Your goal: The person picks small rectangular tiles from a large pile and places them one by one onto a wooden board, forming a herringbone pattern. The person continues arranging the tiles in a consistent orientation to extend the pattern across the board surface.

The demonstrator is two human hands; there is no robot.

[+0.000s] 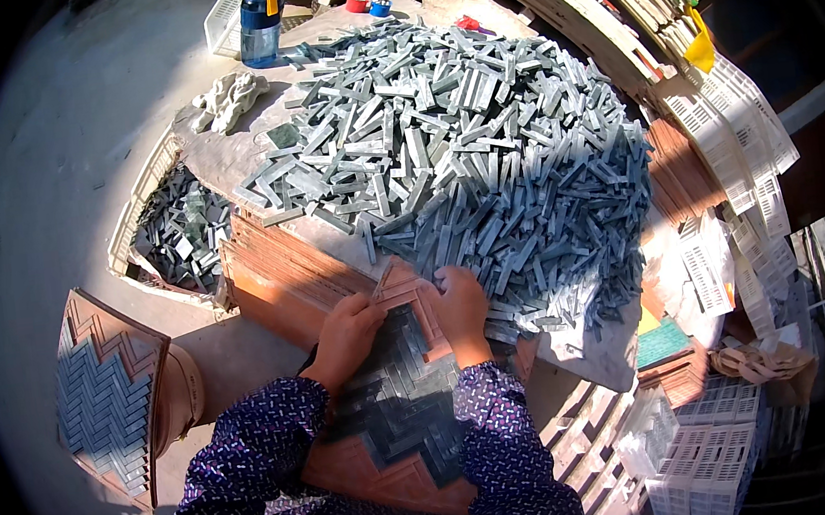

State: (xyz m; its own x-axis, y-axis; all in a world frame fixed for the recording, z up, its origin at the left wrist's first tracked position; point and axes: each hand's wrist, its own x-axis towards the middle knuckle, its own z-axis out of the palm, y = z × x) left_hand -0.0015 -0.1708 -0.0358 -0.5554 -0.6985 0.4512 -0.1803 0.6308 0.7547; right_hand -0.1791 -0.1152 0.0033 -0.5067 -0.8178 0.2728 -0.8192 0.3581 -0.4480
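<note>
Here both forearms bent inward; left hand (345, 333) and right hand (460, 305) knuckles-up, fingers curled onto herringbone mould (389, 416); grasp unclear.

Worktable (222, 162) bears grey tile strips (461, 142), perhaps gloves (230, 98)

Crowding the worktop ahead: a broad heap of grey-green stone strips (481, 140), leaving no bare path across. Blocking the far edge: a blue bottle (261, 17) and a crumpled pair of gloves (229, 98). Filling the left side: a bin of strips (184, 236) and a leaning herringbone mould (105, 395). Hemming the right: stacked white plastic grids (732, 138). Remaining open: only the bare grey floor (51, 165) at far left, between bin and leaning mould.
</note>
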